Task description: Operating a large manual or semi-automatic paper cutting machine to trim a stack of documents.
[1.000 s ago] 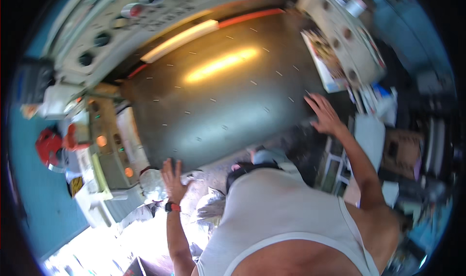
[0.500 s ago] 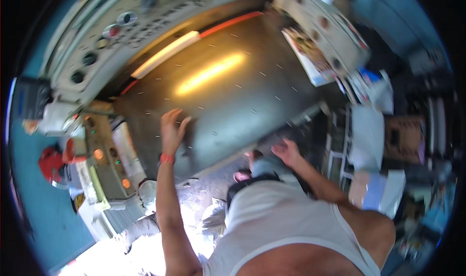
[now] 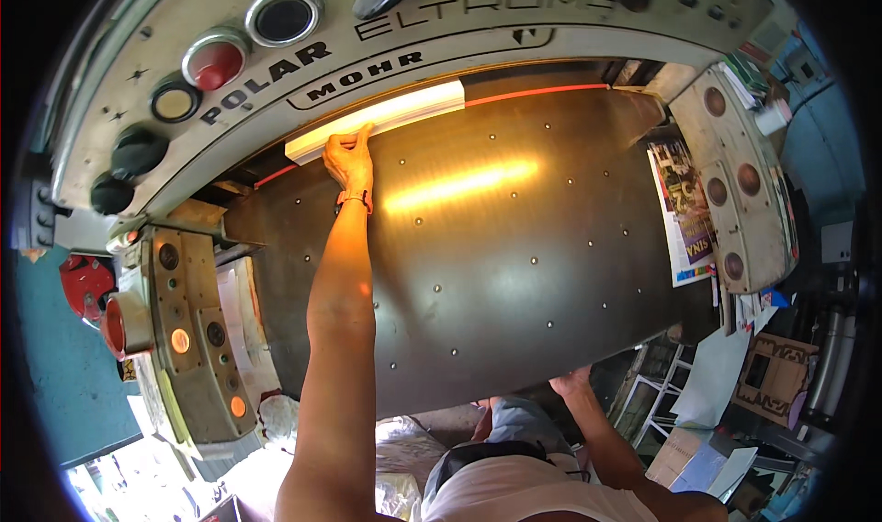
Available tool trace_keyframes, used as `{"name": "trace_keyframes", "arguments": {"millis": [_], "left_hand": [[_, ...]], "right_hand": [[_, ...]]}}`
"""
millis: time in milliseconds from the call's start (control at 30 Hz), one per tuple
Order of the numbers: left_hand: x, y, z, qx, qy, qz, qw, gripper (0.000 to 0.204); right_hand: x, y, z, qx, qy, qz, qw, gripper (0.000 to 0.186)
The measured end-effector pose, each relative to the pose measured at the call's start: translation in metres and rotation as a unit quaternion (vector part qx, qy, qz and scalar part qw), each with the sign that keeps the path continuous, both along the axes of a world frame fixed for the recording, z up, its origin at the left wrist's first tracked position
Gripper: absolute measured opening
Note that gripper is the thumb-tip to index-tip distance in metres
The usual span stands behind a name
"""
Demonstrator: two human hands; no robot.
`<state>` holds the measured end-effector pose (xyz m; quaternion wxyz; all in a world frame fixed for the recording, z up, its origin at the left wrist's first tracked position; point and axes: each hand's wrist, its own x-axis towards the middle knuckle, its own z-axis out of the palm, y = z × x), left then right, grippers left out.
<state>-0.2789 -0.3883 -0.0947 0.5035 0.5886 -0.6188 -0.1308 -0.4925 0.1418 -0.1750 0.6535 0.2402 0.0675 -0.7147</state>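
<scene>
Fingers of the left hand (image 3: 349,159) pinch the white paper stack (image 3: 377,120); right hand (image 3: 571,381) grips the steel table (image 3: 514,265) edge.

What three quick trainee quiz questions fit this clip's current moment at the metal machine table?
1. True or false: the left hand touches the white paper stack.
2. Where is the right hand? A) on the red button B) at the near edge of the steel table C) on the paper stack
3. Fill in: the printed colour sheet lies on the table's ____ side.

Key: 1 true; 2 B; 3 right.
</scene>
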Motion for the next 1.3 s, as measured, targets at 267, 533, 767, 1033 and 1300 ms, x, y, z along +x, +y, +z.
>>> {"name": "trace_keyframes", "arguments": {"millis": [267, 533, 767, 1033, 1300], "left_hand": [[-0.004, -0.005, 0.000, 0.008, -0.013, 0.088, 0.996, 0.047], [-0.004, -0.002, 0.003, 0.054, 0.035, 0.069, 0.996, 0.045], [-0.003, -0.003, 0.003, 0.013, 0.003, 0.074, 0.997, 0.048], [-0.005, -0.004, 0.004, 0.077, 0.045, 0.081, 0.993, 0.044], [-0.002, -0.006, 0.000, 0.072, 0.049, 0.088, 0.992, 0.045]], "right_hand": [[0.011, 0.011, -0.014, 0.187, 0.210, -0.019, 0.960, 0.045], [0.018, 0.033, -0.060, 0.250, 0.352, -0.018, 0.902, 0.050], [0.003, 0.052, -0.046, 0.264, 0.373, 0.050, 0.888, 0.047], [-0.021, 0.081, -0.018, 0.240, 0.370, 0.150, 0.885, 0.048], [-0.029, 0.088, 0.012, 0.300, 0.400, 0.179, 0.847, 0.041]]}}
